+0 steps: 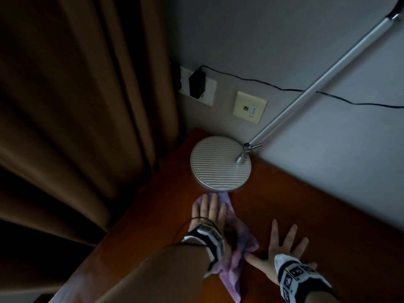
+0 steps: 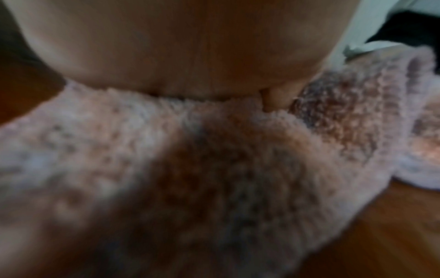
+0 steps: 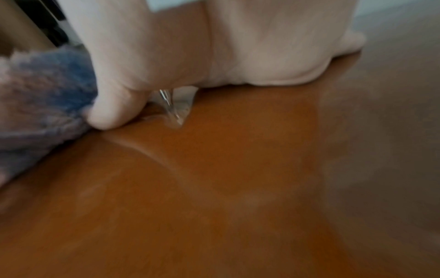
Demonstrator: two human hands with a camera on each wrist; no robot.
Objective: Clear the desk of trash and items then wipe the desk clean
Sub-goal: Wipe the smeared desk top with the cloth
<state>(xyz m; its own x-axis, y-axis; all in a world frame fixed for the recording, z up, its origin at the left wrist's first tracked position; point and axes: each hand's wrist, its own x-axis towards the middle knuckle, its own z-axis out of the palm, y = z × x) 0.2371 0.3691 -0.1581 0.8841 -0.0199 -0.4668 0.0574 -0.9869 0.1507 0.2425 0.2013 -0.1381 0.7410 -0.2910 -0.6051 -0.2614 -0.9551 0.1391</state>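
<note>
A fluffy lilac cloth (image 1: 237, 241) lies stretched along the brown wooden desk (image 1: 306, 204). My left hand (image 1: 207, 209) presses flat on its far end with straight fingers, just short of the lamp base. My right hand (image 1: 284, 243) lies flat on the bare desk to the right, fingers spread, its thumb touching the cloth's edge. In the left wrist view the palm (image 2: 178, 47) sits on the cloth (image 2: 190, 159). In the right wrist view the thumb (image 3: 114, 105) meets the cloth (image 3: 43, 97) on the desk (image 3: 238, 188).
A round ribbed silver lamp base (image 1: 220, 164) stands at the desk's back corner, its arm (image 1: 317, 84) slanting up to the right. Wall sockets with a black plug (image 1: 196, 85) and cable sit behind. Brown curtains (image 1: 76, 106) hang at the left edge.
</note>
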